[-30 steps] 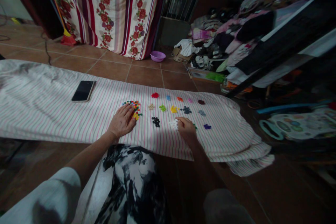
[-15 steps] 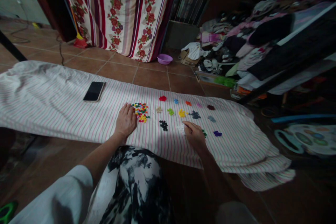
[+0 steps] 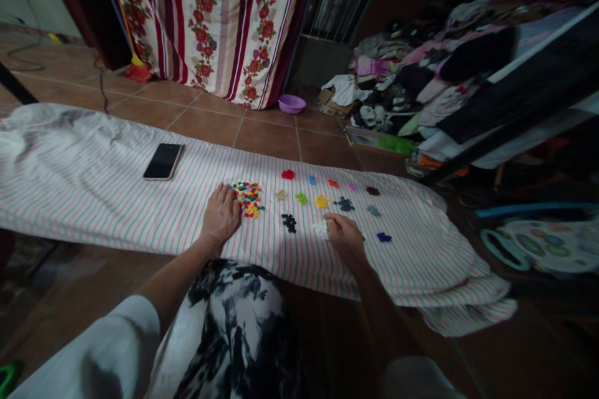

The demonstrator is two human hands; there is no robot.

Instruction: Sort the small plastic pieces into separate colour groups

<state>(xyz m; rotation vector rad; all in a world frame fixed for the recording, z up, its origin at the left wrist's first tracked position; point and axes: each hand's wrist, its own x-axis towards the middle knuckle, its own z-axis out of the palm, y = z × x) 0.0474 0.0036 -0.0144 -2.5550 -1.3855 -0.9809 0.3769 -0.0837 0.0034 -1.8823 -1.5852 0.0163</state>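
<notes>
A: How far along?
B: Prob. well on: separate single-colour clusters lie on the white cloth w/ pink & green stripes (image 3: 116, 206), incl. small black pcs (image 3: 289, 222) & small purple pcs (image 3: 384, 237). Left: one pile of small mixed-colour pcs (image 3: 250, 199).
A: Grip?
B: L hand (image 3: 222, 213) lies flat at pile's L edge, fingers tog., clamped on nothing visible. R hand (image 3: 346, 238) is curled by the small white pcs (image 3: 321, 229); can't tell if it's clamped on one.
A: Direction?
B: Pcs too tiny to tell pointing or long axis, esp. white ones, R of black
</notes>
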